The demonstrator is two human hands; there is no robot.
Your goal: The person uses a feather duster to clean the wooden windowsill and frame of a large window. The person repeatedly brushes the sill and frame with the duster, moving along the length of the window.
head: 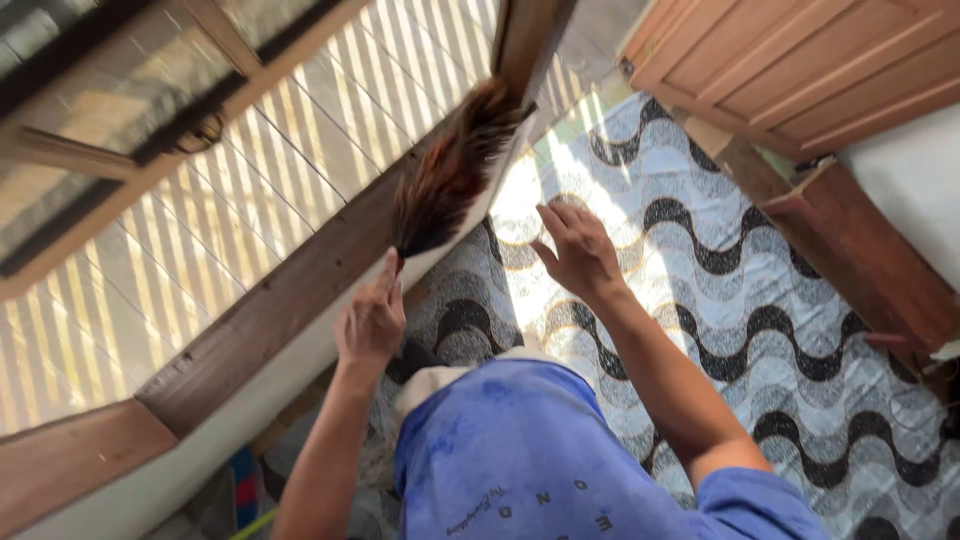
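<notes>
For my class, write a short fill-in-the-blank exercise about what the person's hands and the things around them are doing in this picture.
1. The left hand holds a feather ______ by its handle.
2. The brown feathers brush along the wooden window ______.
3. The right hand is ______, fingers spread, holding nothing.
4. The floor covering shows a black, grey and white ______ pattern.

Missing words: duster; sill; open; wavy

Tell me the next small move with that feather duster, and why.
Probably sweep the feather duster further along the wooden window sill. The left hand grips its handle, the feathers already lie against the sill by the window frame, and the right hand hangs free above the patterned mat.
</notes>
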